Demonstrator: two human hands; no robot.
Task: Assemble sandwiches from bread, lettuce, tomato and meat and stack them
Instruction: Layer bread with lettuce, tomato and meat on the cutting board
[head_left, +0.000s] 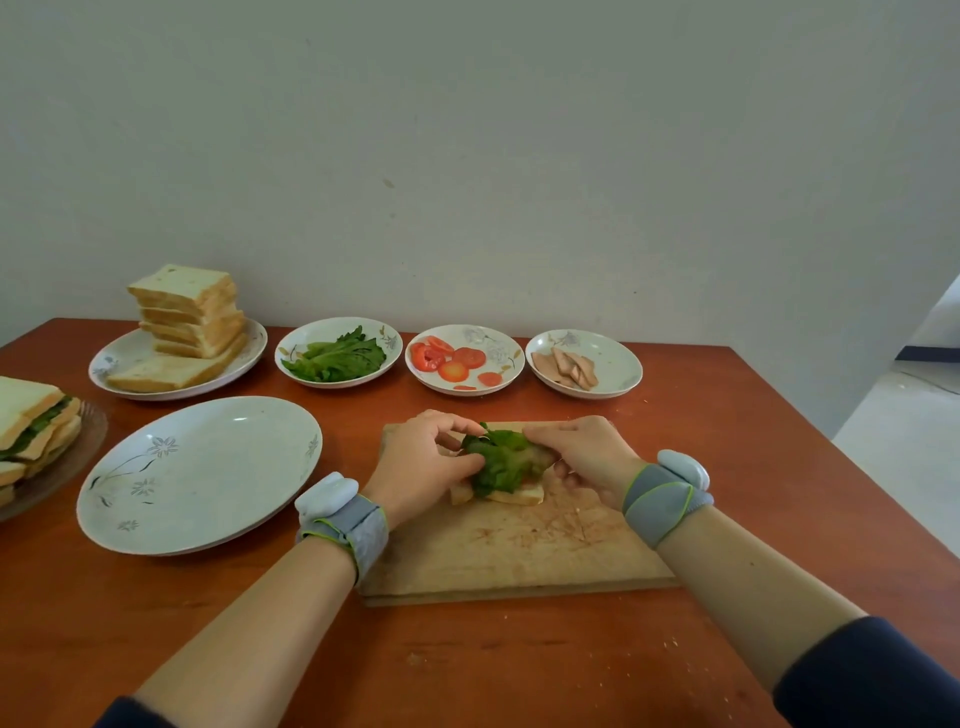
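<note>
Head view. Cutting board sits mid-table. 1 bread slice lies on its far half, with a lettuce leaf on top. Left hand and right hand each pinch the leaf, fingers curled, 1 per side. Along the far edge, left to right: bread stack, lettuce dish, tomato dish, meat dish. Stacked sandwiches sit at the left edge.

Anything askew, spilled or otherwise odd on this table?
The bread stack on its plate is twisted, its slices fanned out of line. Crumbs lie scattered on the table by the cutting board, whose surface is scored and stained. The left hand and right hand pinch the lettuce; nothing odd there.
</note>
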